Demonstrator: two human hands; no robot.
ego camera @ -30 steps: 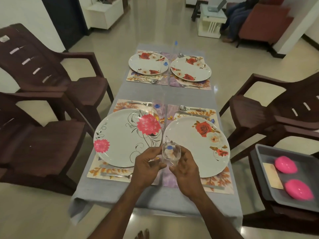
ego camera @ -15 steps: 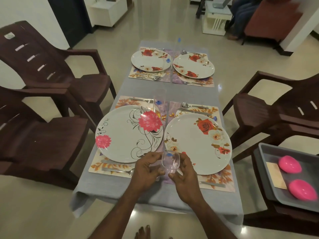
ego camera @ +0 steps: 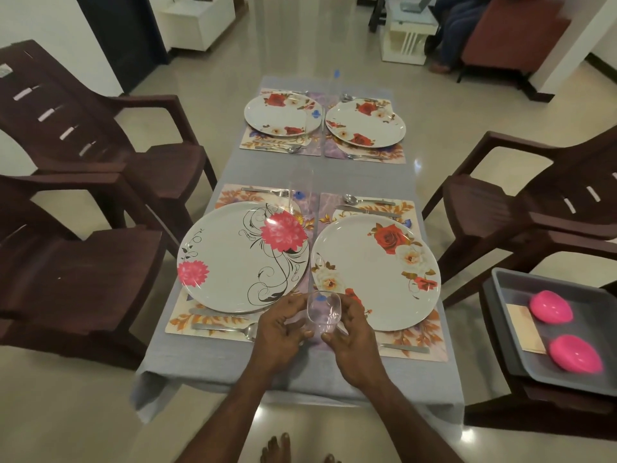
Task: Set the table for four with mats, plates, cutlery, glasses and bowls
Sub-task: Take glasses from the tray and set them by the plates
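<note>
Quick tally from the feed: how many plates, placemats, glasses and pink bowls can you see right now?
Plates: 4
Placemats: 4
Glasses: 4
Pink bowls: 2
Total: 14

Left hand (ego camera: 282, 329): fingers curled, cupping one side of the clear glass (ego camera: 323, 310).
Right hand (ego camera: 354, 339): fingers curled round the other side.
Arms: bare forearms reaching forward, converging.
</note>
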